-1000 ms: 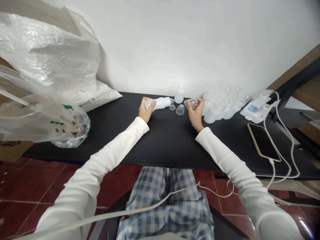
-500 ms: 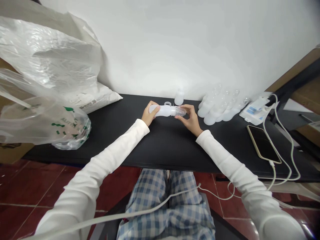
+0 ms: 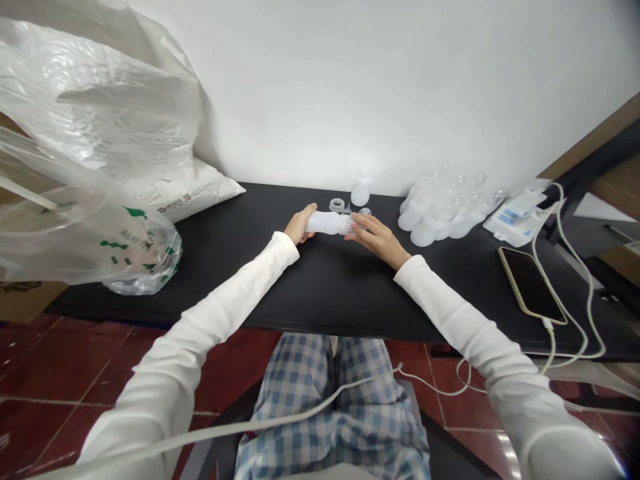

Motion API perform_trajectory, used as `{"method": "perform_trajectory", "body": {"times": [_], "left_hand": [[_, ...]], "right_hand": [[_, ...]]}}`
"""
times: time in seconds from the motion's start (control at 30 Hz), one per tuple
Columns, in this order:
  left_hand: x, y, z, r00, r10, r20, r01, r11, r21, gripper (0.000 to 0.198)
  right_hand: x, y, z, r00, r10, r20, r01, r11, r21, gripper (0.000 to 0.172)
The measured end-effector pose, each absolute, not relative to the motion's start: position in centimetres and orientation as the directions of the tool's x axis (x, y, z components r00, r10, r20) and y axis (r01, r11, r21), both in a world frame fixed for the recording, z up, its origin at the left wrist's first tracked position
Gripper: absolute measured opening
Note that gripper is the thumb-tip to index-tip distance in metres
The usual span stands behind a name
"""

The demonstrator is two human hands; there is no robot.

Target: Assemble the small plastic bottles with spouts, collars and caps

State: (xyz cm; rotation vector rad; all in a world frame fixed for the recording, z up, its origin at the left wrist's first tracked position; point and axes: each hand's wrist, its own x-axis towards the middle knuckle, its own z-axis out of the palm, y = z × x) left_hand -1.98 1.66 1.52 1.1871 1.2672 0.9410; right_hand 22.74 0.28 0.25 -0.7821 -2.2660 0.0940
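A frosted white baby bottle [image 3: 324, 223] lies sideways above the table, its neck end pointing right. My left hand [image 3: 300, 225] is wrapped round its base. My right hand [image 3: 376, 237] has its fingers closed round the neck end and hides much of it. Clear plastic shows at the neck, but I cannot tell how much of a clear cover is under the fingers. Just behind the bottle lie a translucent ring [image 3: 337, 205] and a small clear piece [image 3: 365, 211]. Another frosted bottle [image 3: 360, 193] stands near the wall.
Several bottles with clear domed tops [image 3: 440, 210] stand grouped at the right. Beyond them are a white-and-blue packet [image 3: 517, 217], a phone [image 3: 533, 285] and white cables. Large plastic bags [image 3: 140, 247] fill the left end of the black table [image 3: 330, 293].
My right hand has shifted slightly left along the bottle, and its fingers now cover the neck end. The long clear cover seen there before no longer shows. My left hand still grips the base.
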Motion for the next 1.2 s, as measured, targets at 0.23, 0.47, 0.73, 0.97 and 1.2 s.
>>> {"method": "perform_trajectory", "body": {"times": [0.23, 0.47, 0.73, 0.97, 1.2], "left_hand": [[-0.9, 0.4, 1.6, 0.160, 0.987, 0.000, 0.050, -0.008, 0.999, 0.046], [-0.6, -0.7, 1.8, 0.108, 0.869, 0.484, 0.325, -0.491, 0.809, 0.039], [-0.3, -0.8, 1.6, 0.227, 0.793, 0.565, 0.359, -0.607, 0.709, 0.048], [0.3, -0.4, 0.2, 0.243, 0.962, 0.122, 0.221, -0.177, 0.959, 0.038], [-0.6, -0.6, 0.7, 0.358, 0.778, 0.515, 0.444, -0.628, 0.639, 0.042]], "right_hand": [[21.6, -0.8, -0.2, -0.368, 0.653, 0.662, 0.546, 0.728, -0.415, 0.048], [20.7, -1.0, 0.5, -0.046, 0.903, 0.428, 0.424, 0.406, -0.810, 0.049], [21.9, -0.7, 1.4, -0.068, 0.937, 0.342, 0.256, 0.347, -0.902, 0.051], [22.2, -1.6, 1.4, -0.291, 0.705, 0.646, 0.534, 0.680, -0.502, 0.035], [21.5, -1.0, 2.1, -0.025, 0.983, 0.183, 0.287, 0.182, -0.940, 0.048]]}}
